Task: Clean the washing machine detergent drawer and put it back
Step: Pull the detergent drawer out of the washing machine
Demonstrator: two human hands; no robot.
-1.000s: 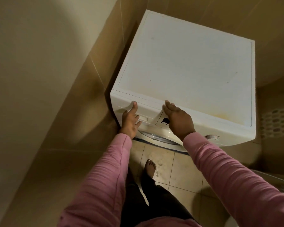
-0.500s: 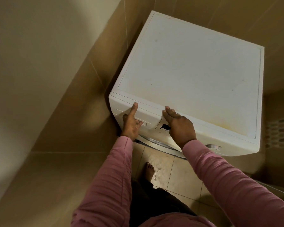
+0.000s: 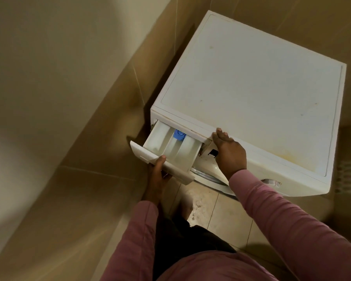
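White plastic is sitting in the left hand's [image 3: 157, 175] grip: fingers are curling under the detergent drawer's [image 3: 170, 148] front panel, thumb pressing on its top edge, while the right hand [image 3: 229, 153] is lying flat, fingers straight, on the washing machine's [image 3: 251, 82] front top edge beside the slot. The drawer is jutting far out at the machine's left corner, rear end inside, a blue cap [image 3: 179, 135] showing in the middle compartment; the tiled wall [image 3: 109, 128] is running close along its left, open floor [image 3: 217, 209] lying below.

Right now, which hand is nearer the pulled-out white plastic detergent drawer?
Left. The left hand holds the white plastic detergent drawer by its front panel; the right hand rests on the white washing machine, beside the slot.
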